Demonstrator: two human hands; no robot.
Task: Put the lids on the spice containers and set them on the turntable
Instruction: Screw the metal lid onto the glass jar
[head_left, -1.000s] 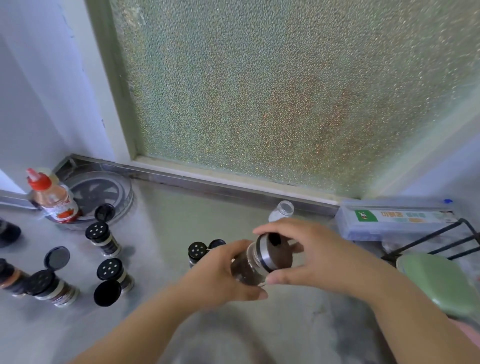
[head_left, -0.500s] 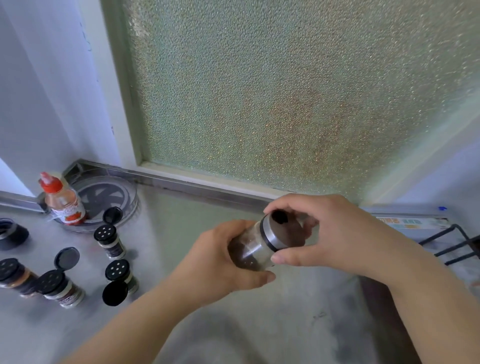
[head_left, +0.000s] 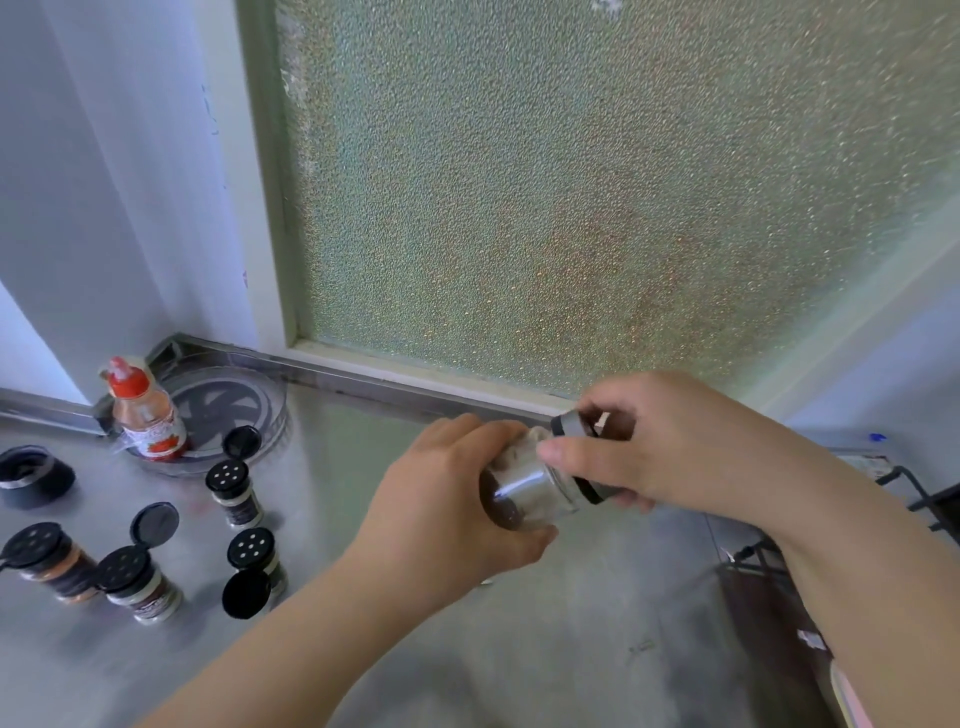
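Jar (head_left: 524, 488) raised since before, gripped by left hand (head_left: 447, 519), right hand (head_left: 670, 452) gripping its lid (head_left: 571, 423), open shakers (head_left: 249, 558) beside turntable (head_left: 270, 415)

Colours: grey tabletop (head_left: 519, 649), pebbled green window glass (head_left: 571, 182).
Sauce bottle (head_left: 148, 418): red cap, red-and-white label. Shaker lids (head_left: 251, 548): black, white-dotted.

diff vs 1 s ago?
Both hands lifted the glass spice jar up toward the window. The left hand still grips its body, and the right hand has shifted its grip on the metal lid. The spice jars and the turntable look unmoved.
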